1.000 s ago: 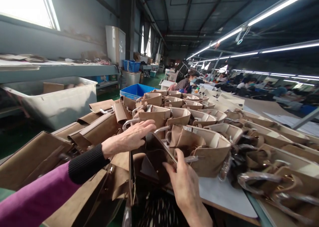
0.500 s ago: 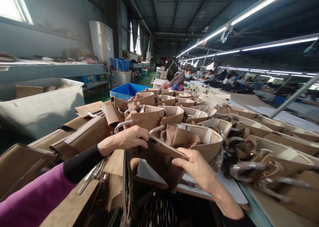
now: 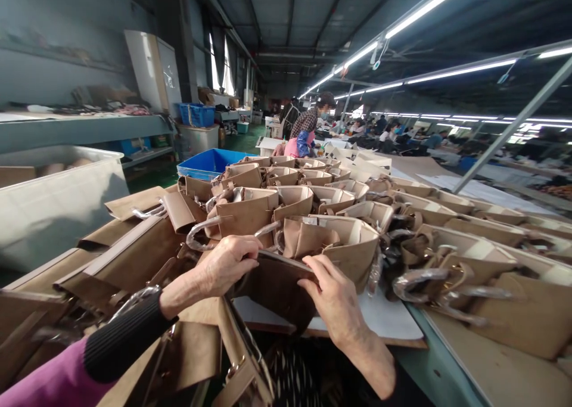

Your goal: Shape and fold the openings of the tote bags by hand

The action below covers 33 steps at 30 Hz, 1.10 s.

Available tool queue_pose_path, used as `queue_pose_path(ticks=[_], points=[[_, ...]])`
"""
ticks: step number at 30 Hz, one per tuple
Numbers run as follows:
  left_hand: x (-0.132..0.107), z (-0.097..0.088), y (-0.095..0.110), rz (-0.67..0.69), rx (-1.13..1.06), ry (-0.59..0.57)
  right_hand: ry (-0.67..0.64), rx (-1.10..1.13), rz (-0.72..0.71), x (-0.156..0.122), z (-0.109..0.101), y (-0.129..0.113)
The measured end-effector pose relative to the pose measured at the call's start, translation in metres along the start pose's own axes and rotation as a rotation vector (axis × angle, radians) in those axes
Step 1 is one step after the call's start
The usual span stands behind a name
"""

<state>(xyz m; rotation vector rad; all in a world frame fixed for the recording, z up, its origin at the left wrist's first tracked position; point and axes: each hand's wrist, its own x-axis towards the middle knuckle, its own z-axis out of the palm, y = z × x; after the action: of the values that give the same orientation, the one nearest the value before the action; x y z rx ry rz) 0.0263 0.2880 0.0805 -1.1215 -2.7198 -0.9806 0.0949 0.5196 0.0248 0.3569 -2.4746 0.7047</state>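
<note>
Between my hands hangs a brown handbag [image 3: 277,285], its near face in shadow and its top edge level with my fingertips. My left hand [image 3: 226,267] pinches that edge at its left end. At the other end, my right hand [image 3: 337,303] has thumb and fingers closed on the edge. Just beyond stands an open tan handbag [image 3: 351,255] with a pale lining and a folded brown piece in its mouth. Below my left hand another bag part [image 3: 245,359] with a strap and metal fitting leans tilted; its lower end is out of frame.
Rows of tan handbags [image 3: 250,210] with plastic-wrapped handles cover the table. More bags [image 3: 134,246] lie stacked at the left. A blue bin [image 3: 201,167] and a large pale bin [image 3: 67,198] stand beyond. A co-worker [image 3: 304,130] bends over the table's far end.
My view has swung right, so things sit further left. The held bag's edge is tilted less steeply, and the strapped part below my left hand has swung out to the right.
</note>
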Motion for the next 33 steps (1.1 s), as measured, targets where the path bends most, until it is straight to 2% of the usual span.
queue_pose_path(ticks=[2, 7, 12, 14, 19, 26, 29, 33], points=[[0.0, 0.003, 0.0, -0.016, 0.008, 0.032, 0.005, -0.013, -0.038, 0.0, 0.003, 0.0], [0.0, 0.006, -0.002, -0.057, 0.029, 0.061, 0.011, 0.176, 0.029, 0.007, 0.003, 0.004], [0.001, 0.008, -0.005, -0.128, 0.032, 0.091, 0.015, 0.192, 0.014, 0.013, 0.004, 0.007], [0.001, 0.009, -0.006, -0.156, 0.023, 0.109, 0.028, 0.11, -0.018, 0.013, 0.004, 0.006], [0.001, 0.014, -0.005, -0.23, 0.026, 0.137, 0.061, -0.288, -0.178, 0.017, 0.002, -0.003], [0.005, 0.014, 0.013, -0.353, 0.035, 0.206, 0.029, -0.368, -0.24, 0.023, 0.013, -0.015], [0.007, 0.015, 0.015, -0.366, 0.038, 0.228, 0.011, -0.397, -0.269, 0.02, 0.016, -0.015], [0.008, 0.02, 0.017, -0.373, 0.062, 0.26, 0.027, -0.546, -0.253, 0.012, 0.022, -0.013]])
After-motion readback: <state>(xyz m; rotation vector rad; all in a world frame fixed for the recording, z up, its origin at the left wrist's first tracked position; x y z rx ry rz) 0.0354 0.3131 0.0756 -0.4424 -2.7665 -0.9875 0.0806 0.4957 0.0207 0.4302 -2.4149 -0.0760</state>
